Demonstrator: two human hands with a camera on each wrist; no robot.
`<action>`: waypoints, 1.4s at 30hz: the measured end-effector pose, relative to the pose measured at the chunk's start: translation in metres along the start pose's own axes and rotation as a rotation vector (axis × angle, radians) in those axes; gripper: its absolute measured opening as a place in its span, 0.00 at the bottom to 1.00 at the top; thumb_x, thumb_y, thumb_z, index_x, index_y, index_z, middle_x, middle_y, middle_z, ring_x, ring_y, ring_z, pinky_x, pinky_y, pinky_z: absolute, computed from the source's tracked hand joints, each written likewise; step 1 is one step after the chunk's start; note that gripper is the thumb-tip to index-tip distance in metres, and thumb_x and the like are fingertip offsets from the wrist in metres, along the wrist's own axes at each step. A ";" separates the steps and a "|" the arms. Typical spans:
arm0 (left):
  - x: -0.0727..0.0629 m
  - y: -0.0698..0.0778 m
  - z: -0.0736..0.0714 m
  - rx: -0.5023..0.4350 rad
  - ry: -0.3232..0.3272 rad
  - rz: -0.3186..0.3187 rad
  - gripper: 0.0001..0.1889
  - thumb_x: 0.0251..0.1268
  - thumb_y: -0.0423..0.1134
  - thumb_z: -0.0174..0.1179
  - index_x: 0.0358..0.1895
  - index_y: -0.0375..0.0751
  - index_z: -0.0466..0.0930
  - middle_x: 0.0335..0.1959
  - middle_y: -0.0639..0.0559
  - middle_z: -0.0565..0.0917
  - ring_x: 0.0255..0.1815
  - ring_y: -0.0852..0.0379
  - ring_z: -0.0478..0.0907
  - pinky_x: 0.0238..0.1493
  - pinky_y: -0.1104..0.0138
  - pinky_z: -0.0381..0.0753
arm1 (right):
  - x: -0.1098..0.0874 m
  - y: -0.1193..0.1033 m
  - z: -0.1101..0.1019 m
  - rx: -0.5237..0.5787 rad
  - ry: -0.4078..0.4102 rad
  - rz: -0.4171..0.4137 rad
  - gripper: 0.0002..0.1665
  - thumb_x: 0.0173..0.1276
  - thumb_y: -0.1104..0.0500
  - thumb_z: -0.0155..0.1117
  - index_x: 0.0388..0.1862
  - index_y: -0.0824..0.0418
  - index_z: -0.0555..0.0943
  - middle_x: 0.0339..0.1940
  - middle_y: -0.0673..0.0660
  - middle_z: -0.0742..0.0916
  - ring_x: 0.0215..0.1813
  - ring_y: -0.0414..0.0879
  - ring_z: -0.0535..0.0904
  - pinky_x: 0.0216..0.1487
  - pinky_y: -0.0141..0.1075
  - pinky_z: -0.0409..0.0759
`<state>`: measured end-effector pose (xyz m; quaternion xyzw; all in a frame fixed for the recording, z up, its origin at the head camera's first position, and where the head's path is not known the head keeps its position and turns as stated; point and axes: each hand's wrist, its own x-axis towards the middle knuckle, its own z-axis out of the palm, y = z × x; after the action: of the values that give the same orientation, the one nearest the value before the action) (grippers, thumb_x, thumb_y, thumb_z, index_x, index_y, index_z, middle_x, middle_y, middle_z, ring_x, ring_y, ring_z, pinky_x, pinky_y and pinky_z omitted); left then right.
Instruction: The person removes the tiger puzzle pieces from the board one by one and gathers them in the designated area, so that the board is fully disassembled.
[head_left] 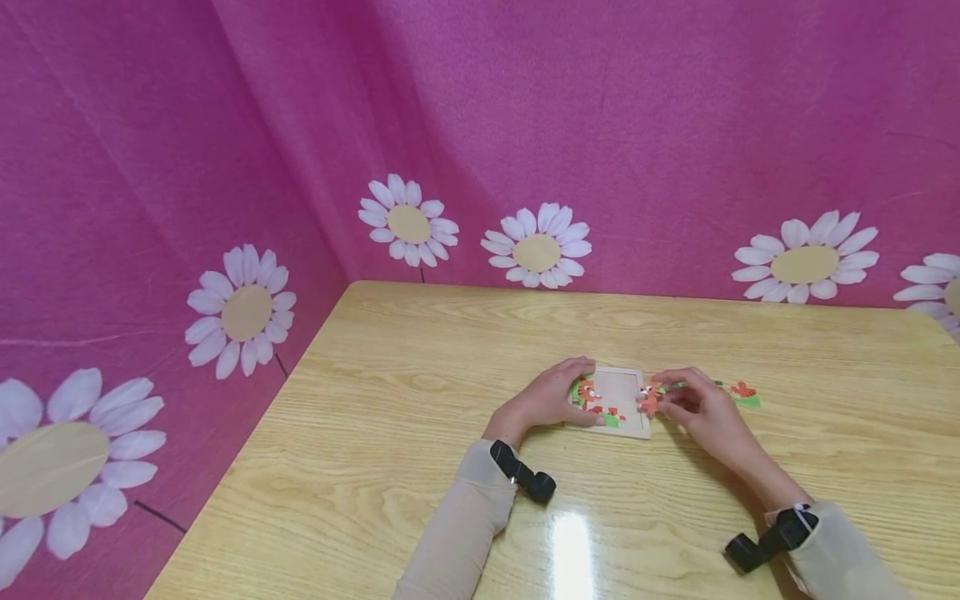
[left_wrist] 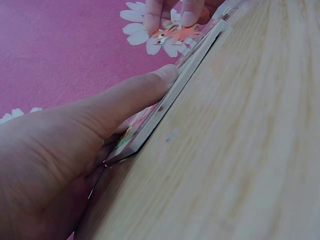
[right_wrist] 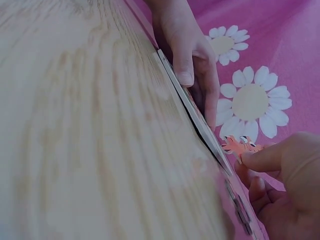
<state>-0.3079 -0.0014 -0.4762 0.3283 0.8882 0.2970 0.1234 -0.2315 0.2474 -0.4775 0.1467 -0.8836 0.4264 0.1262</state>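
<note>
A shallow wooden puzzle tray (head_left: 619, 387) lies on the table, with orange, red and green pieces set along its left and near sides. My left hand (head_left: 546, 397) grips the tray's left part, thumb along the near side and fingers at the far side. Between thumb and fingertips my right hand (head_left: 708, 417) pinches an orange puzzle piece (right_wrist: 241, 146) with a printed eye, held at the tray's right edge. In the left wrist view this orange piece (left_wrist: 184, 34) appears raised above the tray.
Loose puzzle pieces (head_left: 746, 397), orange and green, lie right of the tray, partly hidden behind the right hand. The wood-grain table (head_left: 375, 467) meets a pink flowered cloth (head_left: 637, 125) at its back and left edges.
</note>
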 end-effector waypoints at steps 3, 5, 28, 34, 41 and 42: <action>0.000 0.000 0.000 -0.002 0.000 0.000 0.45 0.54 0.53 0.71 0.75 0.47 0.60 0.79 0.54 0.58 0.80 0.57 0.54 0.80 0.65 0.56 | -0.002 0.001 -0.004 -0.007 0.004 0.007 0.23 0.61 0.75 0.65 0.56 0.66 0.77 0.42 0.60 0.80 0.33 0.25 0.76 0.27 0.24 0.78; 0.000 0.000 0.000 -0.003 0.001 0.001 0.45 0.54 0.53 0.71 0.75 0.47 0.60 0.79 0.54 0.59 0.80 0.57 0.55 0.80 0.65 0.56 | -0.004 0.002 -0.006 -0.004 0.006 0.011 0.23 0.61 0.75 0.65 0.56 0.66 0.77 0.43 0.60 0.80 0.34 0.25 0.76 0.27 0.24 0.78; 0.001 -0.001 0.000 0.005 0.005 0.009 0.46 0.54 0.54 0.71 0.75 0.47 0.60 0.79 0.54 0.59 0.80 0.57 0.54 0.80 0.66 0.56 | -0.019 0.019 -0.025 -0.029 0.085 -0.029 0.23 0.59 0.75 0.67 0.53 0.67 0.79 0.37 0.45 0.78 0.32 0.25 0.76 0.28 0.20 0.74; 0.001 -0.001 0.000 0.000 0.000 0.007 0.45 0.54 0.53 0.71 0.75 0.47 0.60 0.79 0.54 0.58 0.80 0.58 0.54 0.80 0.66 0.56 | -0.023 0.021 -0.030 -0.032 0.096 -0.020 0.22 0.59 0.76 0.66 0.53 0.67 0.79 0.39 0.38 0.78 0.33 0.23 0.75 0.29 0.19 0.74; 0.001 -0.001 0.000 0.004 0.000 0.009 0.45 0.54 0.54 0.71 0.75 0.46 0.60 0.79 0.54 0.59 0.80 0.58 0.54 0.80 0.66 0.56 | -0.028 0.022 -0.036 -0.061 0.082 0.003 0.20 0.62 0.73 0.65 0.54 0.66 0.78 0.39 0.36 0.77 0.33 0.23 0.75 0.28 0.20 0.74; 0.001 -0.001 0.000 0.004 0.001 0.010 0.46 0.54 0.54 0.71 0.75 0.46 0.60 0.79 0.54 0.59 0.80 0.58 0.54 0.80 0.66 0.56 | -0.028 0.023 -0.037 -0.061 0.087 0.003 0.20 0.62 0.73 0.66 0.54 0.66 0.79 0.39 0.35 0.77 0.34 0.22 0.75 0.28 0.20 0.74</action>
<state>-0.3090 -0.0017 -0.4770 0.3328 0.8872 0.2959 0.1209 -0.2102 0.2945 -0.4812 0.1227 -0.8901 0.4054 0.1680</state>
